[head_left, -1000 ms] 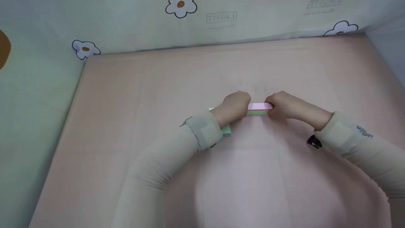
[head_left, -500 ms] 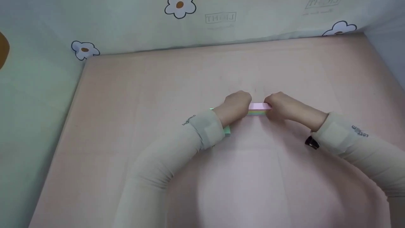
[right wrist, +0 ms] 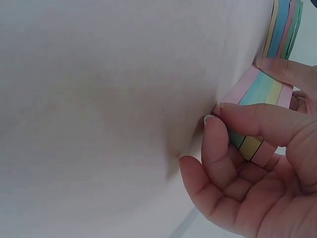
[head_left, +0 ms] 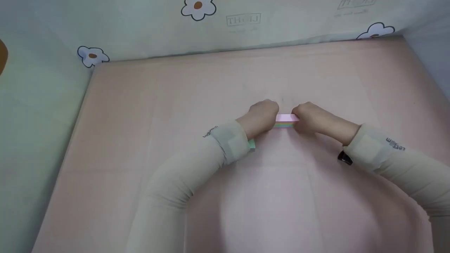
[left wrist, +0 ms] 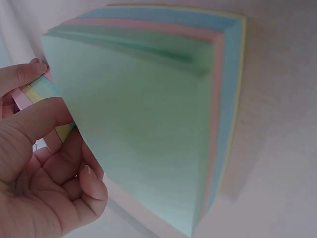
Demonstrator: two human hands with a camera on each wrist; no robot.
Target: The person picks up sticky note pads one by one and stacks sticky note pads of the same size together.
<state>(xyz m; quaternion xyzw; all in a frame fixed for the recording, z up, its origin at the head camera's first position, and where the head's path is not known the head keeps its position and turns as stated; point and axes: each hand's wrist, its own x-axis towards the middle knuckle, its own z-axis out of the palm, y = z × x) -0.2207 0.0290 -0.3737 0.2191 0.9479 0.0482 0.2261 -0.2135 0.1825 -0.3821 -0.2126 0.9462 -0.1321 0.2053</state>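
Between my two hands sits a multicoloured block of sticky notes, pink on top with yellow and green bands along its side. My left hand pinches its left end, and my right hand grips the right end, covering it in the head view. In the right wrist view the right thumb and fingers close round the striped edge. A second stack of sticky notes, green on top over pink, blue and yellow layers, stands beside the left hand. From the head view, the left wrist hides most of this green stack.
A pale pink surface spreads beneath both hands. Behind it rises a pale cloth wall with printed flowers, and another side wall stands at the left. A small black device hangs under the right wrist.
My right hand has shifted slightly left and the gap between the hands has narrowed a little. The left hand keeps its hold, and the green stack's far corner is now hidden by the left arm.
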